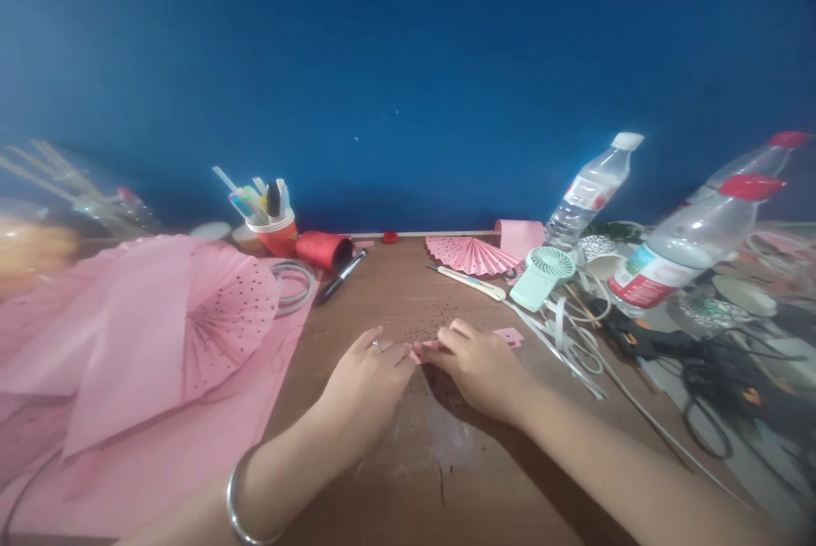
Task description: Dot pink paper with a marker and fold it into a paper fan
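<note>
My left hand [366, 376] and my right hand [475, 363] rest close together on the brown table [408, 478], fingertips meeting over a small pink paper piece [422, 349]. Both hands pinch that piece, which is mostly hidden by the fingers. A ring sits on a left finger and a silver bangle [237, 505] on the left wrist. A second small pink scrap [510, 336] lies just right of my right hand. Tiny dark specks are scattered on the table in front of the hands.
Pink paper sheets and a pleated dotted fan [223, 316] cover the left. At the back stand a pen cup [275, 231], red roll [322, 249], black pen [341, 275], half fan [470, 254], cutter [465, 281]. Right: hand fan [541, 274], water bottles [590, 189], cables [707, 376].
</note>
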`<state>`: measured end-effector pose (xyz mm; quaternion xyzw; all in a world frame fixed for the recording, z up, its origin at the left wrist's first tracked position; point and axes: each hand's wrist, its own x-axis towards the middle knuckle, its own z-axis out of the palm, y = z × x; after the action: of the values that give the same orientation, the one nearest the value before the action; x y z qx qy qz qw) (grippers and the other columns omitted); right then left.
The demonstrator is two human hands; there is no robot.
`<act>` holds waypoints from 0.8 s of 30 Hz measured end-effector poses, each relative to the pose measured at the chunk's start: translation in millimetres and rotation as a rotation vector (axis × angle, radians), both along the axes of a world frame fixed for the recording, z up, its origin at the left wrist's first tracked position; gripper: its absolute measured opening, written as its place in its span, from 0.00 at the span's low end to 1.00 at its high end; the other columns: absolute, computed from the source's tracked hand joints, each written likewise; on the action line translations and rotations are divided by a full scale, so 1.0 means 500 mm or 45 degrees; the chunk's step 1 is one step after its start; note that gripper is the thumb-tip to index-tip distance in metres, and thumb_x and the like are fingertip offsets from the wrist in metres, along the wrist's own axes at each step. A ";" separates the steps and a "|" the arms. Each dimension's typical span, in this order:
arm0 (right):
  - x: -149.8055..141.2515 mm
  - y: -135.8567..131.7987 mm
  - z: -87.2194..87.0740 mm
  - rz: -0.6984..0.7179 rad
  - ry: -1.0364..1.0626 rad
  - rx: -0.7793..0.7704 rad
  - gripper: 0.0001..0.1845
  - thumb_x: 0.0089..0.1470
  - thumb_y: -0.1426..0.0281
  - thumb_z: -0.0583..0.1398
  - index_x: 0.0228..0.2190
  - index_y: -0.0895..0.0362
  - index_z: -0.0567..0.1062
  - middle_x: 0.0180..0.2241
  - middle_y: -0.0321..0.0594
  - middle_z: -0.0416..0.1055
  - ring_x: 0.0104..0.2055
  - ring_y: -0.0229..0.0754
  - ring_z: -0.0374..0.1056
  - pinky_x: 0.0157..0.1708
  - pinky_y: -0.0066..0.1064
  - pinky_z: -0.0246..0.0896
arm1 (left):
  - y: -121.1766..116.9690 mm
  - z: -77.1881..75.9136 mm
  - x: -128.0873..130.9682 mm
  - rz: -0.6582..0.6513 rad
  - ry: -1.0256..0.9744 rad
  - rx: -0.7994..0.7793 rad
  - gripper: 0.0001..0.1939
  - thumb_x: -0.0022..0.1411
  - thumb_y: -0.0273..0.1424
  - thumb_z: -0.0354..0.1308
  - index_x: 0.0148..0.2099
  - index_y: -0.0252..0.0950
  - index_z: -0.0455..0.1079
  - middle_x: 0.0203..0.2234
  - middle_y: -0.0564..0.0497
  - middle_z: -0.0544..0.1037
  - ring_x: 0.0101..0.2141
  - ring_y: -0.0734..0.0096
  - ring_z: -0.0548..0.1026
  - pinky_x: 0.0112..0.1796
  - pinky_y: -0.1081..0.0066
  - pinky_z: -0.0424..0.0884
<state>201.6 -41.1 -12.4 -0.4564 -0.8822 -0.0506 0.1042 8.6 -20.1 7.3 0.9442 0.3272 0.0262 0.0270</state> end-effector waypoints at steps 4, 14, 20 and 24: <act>-0.006 -0.001 0.000 -0.021 -0.009 -0.022 0.16 0.54 0.75 0.52 0.45 0.50 0.66 0.32 0.41 0.63 0.35 0.42 0.55 0.30 0.30 0.50 | -0.016 -0.002 0.002 0.093 0.035 0.001 0.20 0.52 0.21 0.47 0.48 0.37 0.63 0.37 0.46 0.73 0.39 0.64 0.69 0.40 0.62 0.61; -0.005 0.003 -0.009 0.012 0.004 -0.027 0.18 0.55 0.75 0.50 0.48 0.52 0.65 0.31 0.42 0.63 0.36 0.42 0.55 0.33 0.32 0.50 | -0.061 -0.030 0.001 0.196 0.245 0.216 0.25 0.53 0.24 0.47 0.54 0.30 0.57 0.46 0.31 0.66 0.45 0.51 0.67 0.40 0.55 0.62; -0.003 0.004 -0.010 0.016 -0.007 -0.037 0.19 0.54 0.75 0.52 0.48 0.52 0.65 0.33 0.42 0.64 0.37 0.43 0.55 0.34 0.33 0.51 | -0.069 -0.036 -0.001 0.259 0.259 0.297 0.24 0.53 0.24 0.48 0.54 0.36 0.58 0.46 0.34 0.67 0.44 0.52 0.68 0.42 0.54 0.62; -0.003 0.004 -0.010 0.018 -0.013 -0.039 0.19 0.53 0.77 0.52 0.47 0.53 0.65 0.33 0.41 0.63 0.36 0.42 0.55 0.34 0.33 0.50 | -0.073 -0.036 -0.004 0.315 0.259 0.319 0.26 0.53 0.25 0.49 0.56 0.40 0.57 0.44 0.35 0.69 0.42 0.50 0.69 0.42 0.50 0.61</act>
<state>200.1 -39.3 -17.5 -0.4515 -0.8866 -0.0386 0.0932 6.4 -56.5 -10.5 0.8906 0.4359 -0.0255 -0.1273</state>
